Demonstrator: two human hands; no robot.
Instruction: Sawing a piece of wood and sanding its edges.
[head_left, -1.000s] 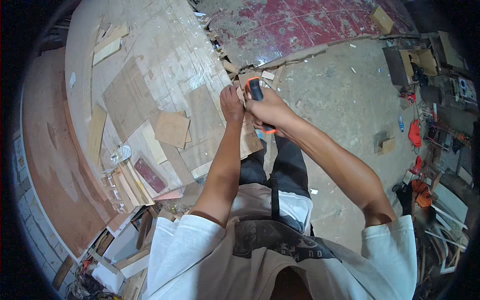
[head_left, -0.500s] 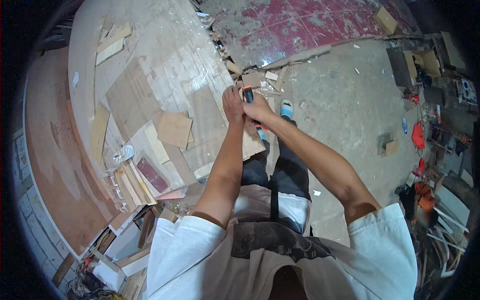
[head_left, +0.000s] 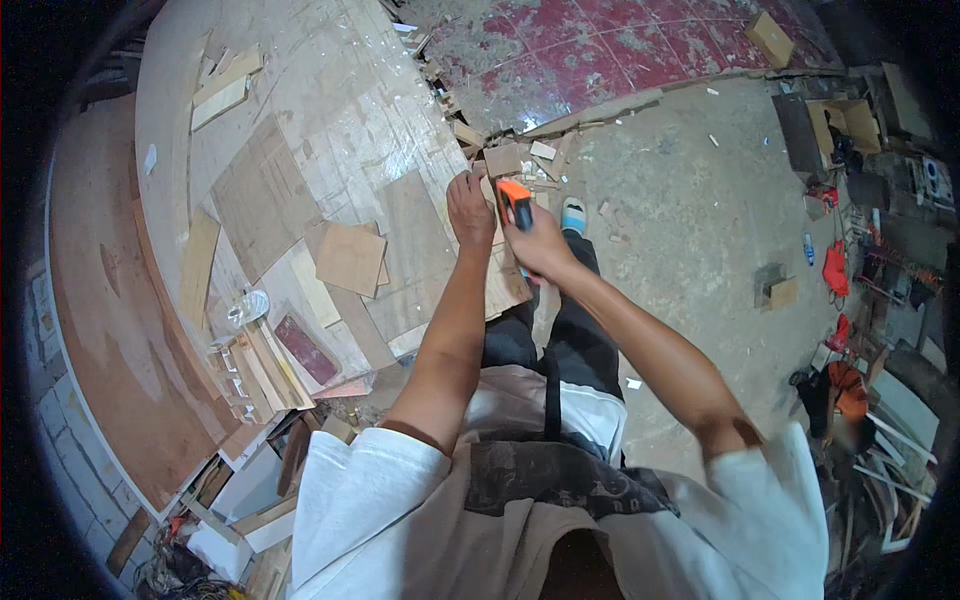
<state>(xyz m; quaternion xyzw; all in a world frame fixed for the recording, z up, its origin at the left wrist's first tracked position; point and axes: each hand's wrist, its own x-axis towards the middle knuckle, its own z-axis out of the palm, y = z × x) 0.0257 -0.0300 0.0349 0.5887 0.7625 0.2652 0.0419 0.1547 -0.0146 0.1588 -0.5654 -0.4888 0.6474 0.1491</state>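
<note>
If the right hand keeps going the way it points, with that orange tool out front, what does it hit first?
Probably the small wood offcuts piled at the corner of the workbench, just beyond the orange tool in the right hand. Depth is unclear; it might pass above them.

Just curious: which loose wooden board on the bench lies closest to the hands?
The square plywood piece lying just left of the left hand; the other boards lie farther left.

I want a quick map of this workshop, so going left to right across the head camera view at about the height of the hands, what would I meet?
Reddish-brown board → square plywood piece → left hand → orange tool in the right hand → small wooden block on the floor → red object.
</note>
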